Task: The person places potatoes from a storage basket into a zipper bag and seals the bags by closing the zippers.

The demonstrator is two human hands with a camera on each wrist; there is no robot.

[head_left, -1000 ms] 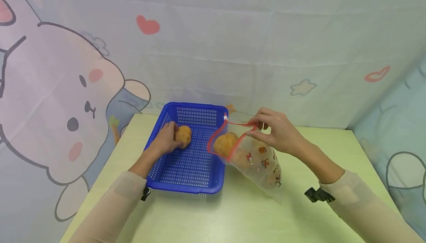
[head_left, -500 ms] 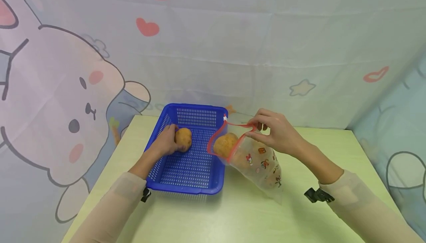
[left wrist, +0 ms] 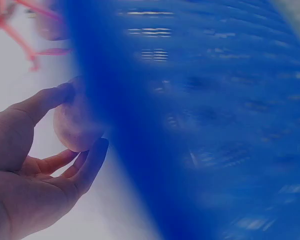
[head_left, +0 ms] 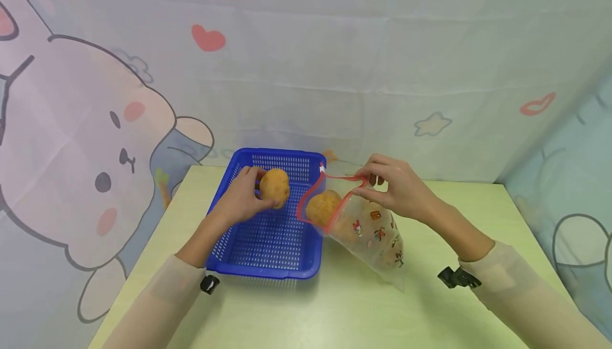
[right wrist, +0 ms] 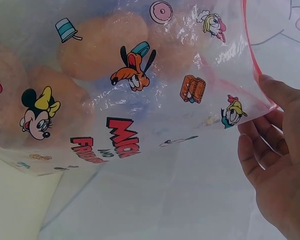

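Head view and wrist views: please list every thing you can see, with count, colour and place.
basket: 1, blue, on the table, left of centre.
potato: 1, tan, held over the basket by the left hand.
bag: 1, clear with red rim and cartoon prints, mouth open beside the basket; potatoes inside, exact count unclear.
table: 1, pale green, under everything.
backdrop: 1, pale cloth with rabbit, hearts and star, behind the table.
clips: 2, black, one at each wrist.
left hand: grips the potato.
right hand: pinches the bag's rim.
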